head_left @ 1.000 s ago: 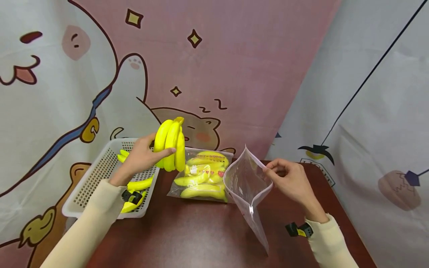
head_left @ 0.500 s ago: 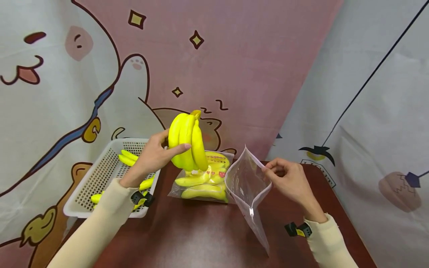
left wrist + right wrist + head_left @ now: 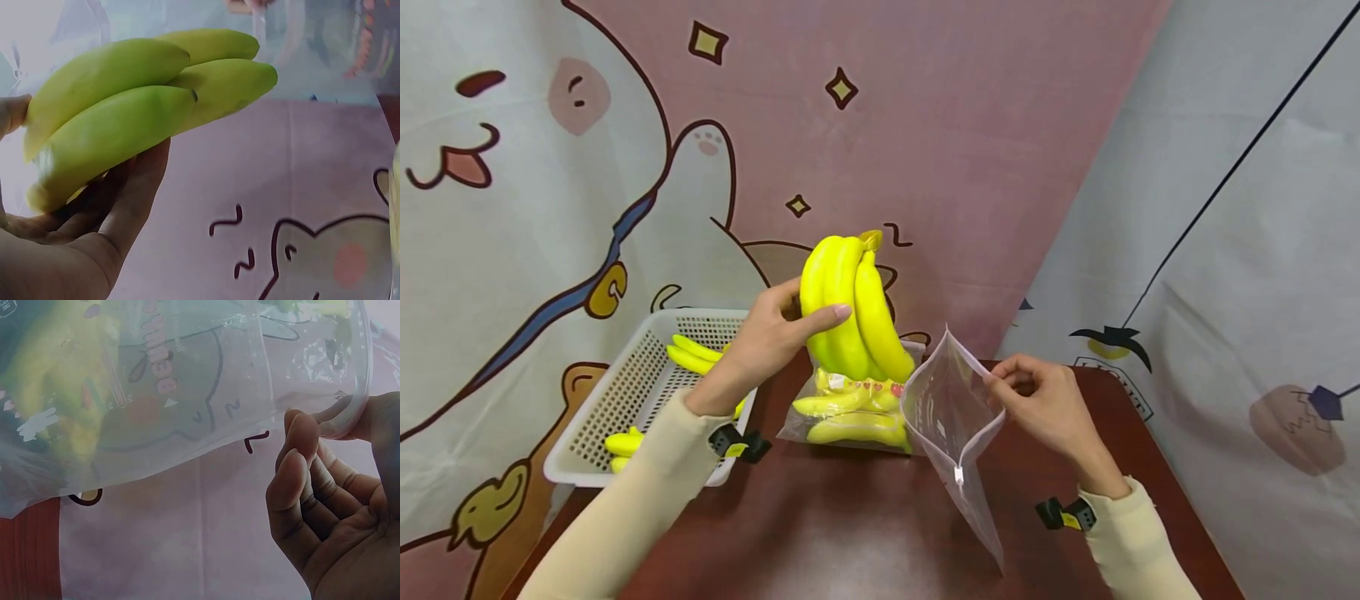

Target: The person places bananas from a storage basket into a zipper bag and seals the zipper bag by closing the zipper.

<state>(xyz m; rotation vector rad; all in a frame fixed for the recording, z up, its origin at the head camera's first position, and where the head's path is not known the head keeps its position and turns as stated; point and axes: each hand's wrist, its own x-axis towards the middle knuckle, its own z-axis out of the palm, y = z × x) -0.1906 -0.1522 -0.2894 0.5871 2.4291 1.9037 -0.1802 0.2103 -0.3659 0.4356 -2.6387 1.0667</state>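
Note:
A bunch of yellow bananas (image 3: pixel 842 308) is gripped by my left hand (image 3: pixel 767 333), thumb across the front and stem end up. In the left wrist view the banana bunch (image 3: pixel 119 112) lies against the curled fingers (image 3: pixel 140 194), its tips pointing right. My right hand (image 3: pixel 1045 408) pinches the top edge of a clear zipper bag (image 3: pixel 955 408), whose mouth gapes wide. In the right wrist view, thumb and fingertips of the right hand (image 3: pixel 331 494) meet at the rim of the see-through bag (image 3: pixel 187 381). The bananas are just left of the bag's mouth.
Behind the held bunch, a filled clear bag of bananas (image 3: pixel 850 425) lies on the dark red table (image 3: pixel 827 525). To the left stands a white perforated basket (image 3: pixel 602 408) with more bananas (image 3: pixel 692 354) in it. A printed cloth (image 3: pixel 962 167) hangs behind the table.
My left hand has carried the banana bunch rightward and slightly up, from beside the basket to over the filled bag. The right hand has stayed nearly still, holding the zipper bag.

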